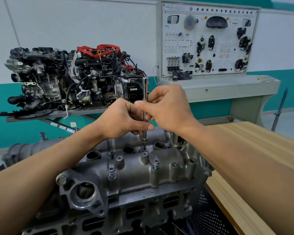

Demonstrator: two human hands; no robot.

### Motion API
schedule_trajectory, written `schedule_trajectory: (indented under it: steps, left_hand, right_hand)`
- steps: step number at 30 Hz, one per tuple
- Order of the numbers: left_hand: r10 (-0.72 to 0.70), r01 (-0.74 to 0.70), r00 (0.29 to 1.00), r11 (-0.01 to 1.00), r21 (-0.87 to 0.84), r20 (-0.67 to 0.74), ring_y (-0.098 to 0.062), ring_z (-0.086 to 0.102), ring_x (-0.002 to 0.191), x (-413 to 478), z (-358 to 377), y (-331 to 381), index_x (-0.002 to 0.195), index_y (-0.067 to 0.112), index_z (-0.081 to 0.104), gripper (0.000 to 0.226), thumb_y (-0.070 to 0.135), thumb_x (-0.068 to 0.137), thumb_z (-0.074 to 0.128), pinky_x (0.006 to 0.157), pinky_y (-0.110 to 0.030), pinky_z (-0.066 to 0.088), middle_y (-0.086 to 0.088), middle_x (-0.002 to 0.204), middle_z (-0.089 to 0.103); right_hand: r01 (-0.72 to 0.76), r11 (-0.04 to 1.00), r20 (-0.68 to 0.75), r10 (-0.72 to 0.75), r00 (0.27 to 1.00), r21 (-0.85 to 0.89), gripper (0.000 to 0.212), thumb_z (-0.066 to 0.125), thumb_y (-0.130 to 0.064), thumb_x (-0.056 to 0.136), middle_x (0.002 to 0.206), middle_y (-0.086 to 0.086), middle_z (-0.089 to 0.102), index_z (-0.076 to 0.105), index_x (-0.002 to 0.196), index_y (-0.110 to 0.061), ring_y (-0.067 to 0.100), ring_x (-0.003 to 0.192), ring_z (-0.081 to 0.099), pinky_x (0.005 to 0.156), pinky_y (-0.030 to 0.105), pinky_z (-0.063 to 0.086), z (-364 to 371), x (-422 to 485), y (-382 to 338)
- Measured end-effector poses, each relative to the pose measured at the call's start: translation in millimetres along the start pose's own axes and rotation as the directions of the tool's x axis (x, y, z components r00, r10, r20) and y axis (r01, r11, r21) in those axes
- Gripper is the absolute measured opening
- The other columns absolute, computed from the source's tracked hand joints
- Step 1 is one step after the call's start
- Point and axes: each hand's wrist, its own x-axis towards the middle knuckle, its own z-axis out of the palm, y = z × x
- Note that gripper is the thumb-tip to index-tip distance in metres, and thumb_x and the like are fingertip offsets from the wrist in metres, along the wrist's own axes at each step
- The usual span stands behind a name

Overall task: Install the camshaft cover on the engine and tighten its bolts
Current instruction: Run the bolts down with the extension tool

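We see the camshaft cover (134,175) sitting on top of the engine (143,211) in the foreground, just beside a wooden benchtop (255,150) on the right. Both hands meet above its far edge on a long chrome socket extension (145,89), which stands upright. The left hand (124,118) has thumb and fingers curled round the lower shaft. The right hand (166,107) pinches the shaft just above, thumb lying across it. The tool's lower end reaches a boss in the cover's far row, and it seems to sit on a fastener there, though the tip is too small for us to be sure. A near-left bolt (111,172), a near-right bolt (155,164) and a far-left bolt (111,154) stand proud of the cover. Behind, a complete engine (75,78) rests on a stand, with a wiring training board (209,41) to its right.
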Motion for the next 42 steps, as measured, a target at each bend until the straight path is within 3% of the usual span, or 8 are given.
schedule_trajectory:
  steps: [5,12,16,19,22,27,34,42]
  left_hand:
    - [-0.007,0.007,1.0,1.0,-0.002,0.009,-0.016,0.07,0.059,1.8,-0.1,0.8,0.074,0.01,0.078,0.019,0.025,0.065,0.083,0.06,-0.026,0.06,-0.011,0.068,0.075]
    - [-0.071,0.072,0.992,0.997,-0.003,0.103,-0.019,0.075,0.077,1.1,0.6,5.1,0.091,-0.002,0.076,0.014,0.009,0.084,0.072,0.071,-0.025,0.061,-0.015,0.084,0.077]
    - [-0.088,0.088,0.983,0.996,0.006,0.163,-0.023,0.076,0.089,-0.8,-2.7,9.2,0.098,-0.003,0.073,0.011,0.0,0.09,0.066,0.077,-0.025,0.06,-0.014,0.094,0.078]
    - [-0.081,0.071,0.979,0.996,0.059,0.185,-0.021,0.075,0.095,-2.3,-3.3,9.0,0.102,0.0,0.074,0.014,0.005,0.092,0.066,0.085,-0.03,0.06,-0.008,0.097,0.078]
    - [-0.074,0.065,0.988,0.995,0.07,0.136,-0.031,0.074,0.088,-2.3,-0.3,8.5,0.095,0.002,0.077,0.027,0.024,0.08,0.077,0.088,-0.042,0.059,-0.019,0.094,0.076]
    - [-0.063,0.062,0.998,0.998,0.017,0.023,-0.012,0.066,0.059,0.7,0.1,3.9,0.08,0.005,0.079,0.035,0.033,0.061,0.085,0.061,-0.027,0.06,-0.017,0.072,0.074]
    - [-0.103,0.104,0.994,0.994,0.02,-0.047,-0.016,0.068,0.056,1.0,1.8,4.3,0.075,-0.003,0.074,0.026,0.018,0.066,0.085,0.057,-0.024,0.059,-0.022,0.069,0.072]
    - [-0.119,0.118,0.99,0.993,0.012,0.078,-0.018,0.073,0.072,-3.0,-1.9,10.3,0.085,0.001,0.076,0.003,0.001,0.083,0.073,0.069,-0.028,0.062,-0.014,0.08,0.077]
  right_hand:
    - [-0.014,0.998,-0.06,0.011,0.998,-0.056,0.029,0.087,-0.026,0.071,0.055,0.002,0.066,0.062,0.06,-0.016,0.018,0.05,0.063,0.051,0.033,0.054,2.4,2.0,1.8]
    - [-0.081,0.98,0.297,0.023,0.955,0.183,0.01,0.055,-0.007,0.099,0.095,0.008,0.073,0.064,0.104,-0.007,0.01,0.047,0.059,0.047,0.022,0.049,-11.0,3.2,2.1]
    - [-0.085,0.979,0.388,0.007,0.921,0.186,0.013,0.053,-0.001,0.1,0.094,0.028,0.071,0.064,0.105,-0.002,0.012,0.056,0.064,0.058,0.028,0.058,-18.9,3.8,-0.3]
    - [-0.083,0.974,0.322,0.012,0.947,0.209,0.012,0.056,0.001,0.097,0.086,0.031,0.07,0.066,0.092,-0.001,0.019,0.054,0.069,0.054,0.033,0.06,-16.0,0.1,-3.4]
    - [-0.07,0.984,0.21,0.034,0.977,0.164,0.01,0.064,-0.001,0.092,0.077,0.024,0.073,0.066,0.083,-0.003,0.021,0.053,0.071,0.05,0.032,0.06,-9.8,-1.6,-3.1]
    - [-0.035,0.998,0.051,0.032,0.998,0.043,0.015,0.078,-0.008,0.081,0.054,0.008,0.069,0.066,0.073,-0.006,0.017,0.048,0.069,0.051,0.035,0.059,-4.3,0.0,-4.1]
    - [-0.011,0.994,-0.12,-0.002,0.993,-0.106,0.027,0.086,-0.021,0.072,0.05,-0.002,0.065,0.062,0.06,-0.023,0.01,0.046,0.064,0.05,0.026,0.051,6.6,2.9,-1.8]
    - [-0.058,0.985,0.365,-0.005,0.931,0.161,0.012,0.06,-0.01,0.097,0.065,0.0,0.06,0.072,0.098,-0.009,0.006,0.056,0.054,0.051,0.019,0.045,-8.3,11.7,1.5]
